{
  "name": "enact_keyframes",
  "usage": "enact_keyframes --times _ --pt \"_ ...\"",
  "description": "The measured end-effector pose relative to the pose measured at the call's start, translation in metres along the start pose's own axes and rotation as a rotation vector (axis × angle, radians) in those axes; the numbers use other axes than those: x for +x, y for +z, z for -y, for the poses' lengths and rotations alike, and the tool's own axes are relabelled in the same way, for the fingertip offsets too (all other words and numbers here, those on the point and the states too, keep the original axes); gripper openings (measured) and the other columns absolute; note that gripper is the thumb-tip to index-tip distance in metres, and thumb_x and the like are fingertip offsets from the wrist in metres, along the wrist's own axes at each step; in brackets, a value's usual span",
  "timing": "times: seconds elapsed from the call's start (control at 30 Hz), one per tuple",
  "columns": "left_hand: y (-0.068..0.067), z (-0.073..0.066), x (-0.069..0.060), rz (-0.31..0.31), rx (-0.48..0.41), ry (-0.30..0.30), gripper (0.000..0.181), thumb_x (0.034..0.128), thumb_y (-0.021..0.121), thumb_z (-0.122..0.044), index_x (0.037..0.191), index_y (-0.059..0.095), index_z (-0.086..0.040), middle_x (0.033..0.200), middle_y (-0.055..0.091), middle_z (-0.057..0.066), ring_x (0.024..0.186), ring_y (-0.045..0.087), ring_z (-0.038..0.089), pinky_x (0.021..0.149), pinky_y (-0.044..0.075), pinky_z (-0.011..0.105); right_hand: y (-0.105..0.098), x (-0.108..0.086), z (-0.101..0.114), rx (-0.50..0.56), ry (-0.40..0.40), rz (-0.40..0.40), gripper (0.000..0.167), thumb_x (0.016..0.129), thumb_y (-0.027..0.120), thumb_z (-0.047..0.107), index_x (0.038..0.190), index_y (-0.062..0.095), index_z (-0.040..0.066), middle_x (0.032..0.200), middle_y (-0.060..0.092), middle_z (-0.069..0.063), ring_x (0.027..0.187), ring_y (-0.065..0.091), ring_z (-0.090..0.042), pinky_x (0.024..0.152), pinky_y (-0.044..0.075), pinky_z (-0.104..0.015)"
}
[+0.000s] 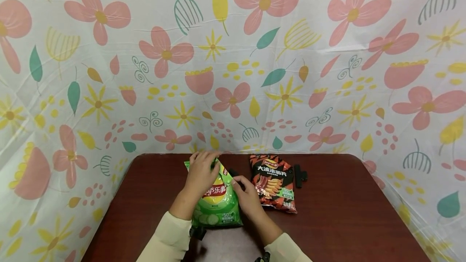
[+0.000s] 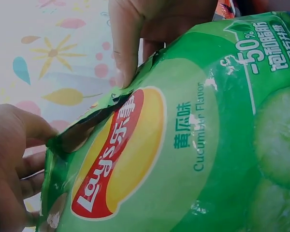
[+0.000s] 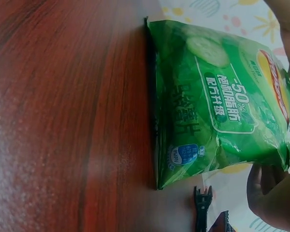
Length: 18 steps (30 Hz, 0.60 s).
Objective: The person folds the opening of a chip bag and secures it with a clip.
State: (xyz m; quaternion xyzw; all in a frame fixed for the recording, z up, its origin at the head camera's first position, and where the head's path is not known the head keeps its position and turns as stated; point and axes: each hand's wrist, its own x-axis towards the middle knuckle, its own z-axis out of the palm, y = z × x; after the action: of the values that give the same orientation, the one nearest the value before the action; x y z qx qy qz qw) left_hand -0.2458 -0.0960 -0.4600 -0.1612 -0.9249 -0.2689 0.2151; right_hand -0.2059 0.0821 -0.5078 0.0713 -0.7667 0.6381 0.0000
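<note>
A green bag of Lay's cucumber chips (image 1: 218, 209) stands tilted on the dark table, its top edge crumpled between both hands. My left hand (image 1: 201, 173) grips the top left of the bag, with its thumb and fingers on either side of the edge in the left wrist view. At the upper right edge, my right hand (image 1: 249, 197) pinches the film between thumb and fingers. Whether the top seam is torn cannot be told. To the right lies a red and black bag of Lay's chips (image 1: 273, 185), apart from both hands.
A black clip-like piece (image 1: 300, 176) lies just right of the red bag. Another black piece (image 1: 233, 172) shows partly behind the green bag. The brown table (image 1: 338, 213) ends at a flower-patterned cloth (image 1: 233, 64) behind and on both sides.
</note>
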Motion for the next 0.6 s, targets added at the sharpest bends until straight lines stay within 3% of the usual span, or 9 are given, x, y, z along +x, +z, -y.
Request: enact_keyframes --times 0.13,0.37,0.6 --pt "0.001 0.001 -0.001 0.011 0.039 0.011 0.022 0.1020 0.061 -0.019 0.122 0.072 -0.019 0.121 0.070 0.002 0.116 0.064 0.026 0.114 0.034 0.058 0.002 -0.001 0.000 -0.013 -0.003 -0.022 0.018 0.104 0.057 0.017 0.110 0.071 0.007 0.102 0.069 -0.015 0.075 0.057 -0.018 0.069 0.048 -0.027" --pt "0.005 0.006 -0.003 -0.029 0.029 0.054 0.020 0.1018 0.059 -0.009 0.102 0.075 -0.021 0.108 0.069 -0.002 0.112 0.064 0.022 0.113 0.035 0.057 0.007 0.012 -0.038 -0.045 -0.015 -0.041 0.021 0.101 0.063 0.031 0.107 0.074 0.014 0.105 0.073 -0.009 0.077 0.060 -0.011 0.071 0.050 -0.025" --pt "0.007 0.010 -0.003 -0.056 0.019 0.062 0.021 0.1002 0.060 -0.005 0.097 0.076 -0.019 0.103 0.068 -0.002 0.106 0.065 0.022 0.114 0.034 0.058 0.009 0.013 -0.038 -0.054 -0.033 -0.045 0.017 0.098 0.068 0.027 0.101 0.076 0.013 0.104 0.075 -0.008 0.085 0.062 -0.010 0.077 0.049 -0.023"
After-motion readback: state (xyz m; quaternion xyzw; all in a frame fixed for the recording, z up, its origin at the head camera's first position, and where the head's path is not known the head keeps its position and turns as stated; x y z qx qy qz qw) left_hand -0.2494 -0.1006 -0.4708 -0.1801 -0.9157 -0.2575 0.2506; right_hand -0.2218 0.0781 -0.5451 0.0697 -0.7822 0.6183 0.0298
